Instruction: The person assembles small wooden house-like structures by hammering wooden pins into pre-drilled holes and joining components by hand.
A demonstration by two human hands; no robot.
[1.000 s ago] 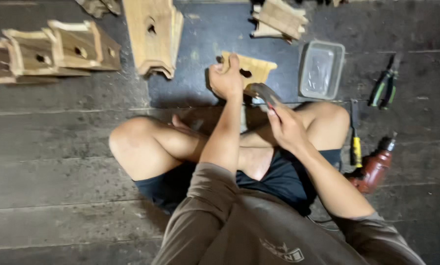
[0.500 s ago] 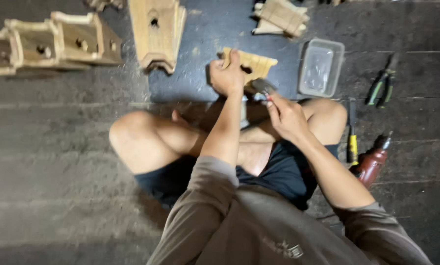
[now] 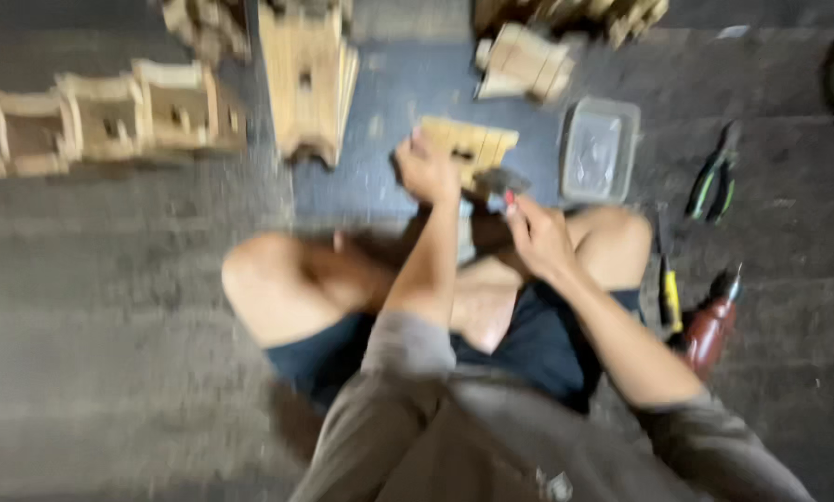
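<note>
Left hand (image 3: pixel 428 172) gripped flat wooden piece (image 3: pixel 472 144), pinning it on blue mat (image 3: pixel 380 139) ahead of crossed legs. Right hand (image 3: pixel 539 237) closed on hammer (image 3: pixel 499 181), head just beside wood. Clear tray (image 3: pixel 601 149), pliers (image 3: pixel 714 186) within reach at right.

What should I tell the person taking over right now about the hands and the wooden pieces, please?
Left hand: gripping the wooden piece, held above the blue mat.
Right hand: holding a small tool against that piece; the picture is too blurred to tell which tool.
Around: finished-looking wooden boxes at left, a tall wooden piece ahead, clear tray, pliers, screwdriver and drill at right.
Done: several boxes look assembled.
Left: the held piece appears to be mid-work; its state is unclear.
</note>
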